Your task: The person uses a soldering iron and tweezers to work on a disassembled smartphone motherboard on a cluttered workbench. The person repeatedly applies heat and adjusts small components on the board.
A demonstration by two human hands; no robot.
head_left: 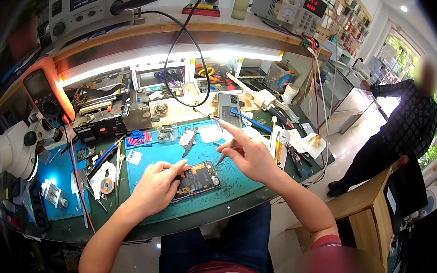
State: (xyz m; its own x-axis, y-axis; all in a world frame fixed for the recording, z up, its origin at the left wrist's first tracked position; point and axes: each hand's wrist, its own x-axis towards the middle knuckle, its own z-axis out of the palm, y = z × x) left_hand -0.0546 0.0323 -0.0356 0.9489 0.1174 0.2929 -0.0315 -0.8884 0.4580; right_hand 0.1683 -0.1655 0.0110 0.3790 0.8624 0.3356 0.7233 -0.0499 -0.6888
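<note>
An opened smartphone (197, 181) lies on the blue work mat (143, 197), its dark battery and gold-coloured inner parts bare. My left hand (157, 185) grips its left side, fingers bent over the edge and thumb along the near side. At the phone's upper right corner, my right hand (250, 159) holds a thin dark pointed tool (222, 158) between thumb and fingers, index finger stretched out. The tool's tip points down close to that corner; whether it touches is too small to tell. A dark flat strip-like part (189, 145) lies just beyond the phone.
Beyond the mat lie another phone (227, 109), a blue brush (250, 121) and small clear boxes (166, 133). An orange multimeter (48, 91) and a white microscope (12, 147) stand left. A black cable (171, 57) loops overhead. A person (399, 119) stands at right by a wooden cabinet (370, 213).
</note>
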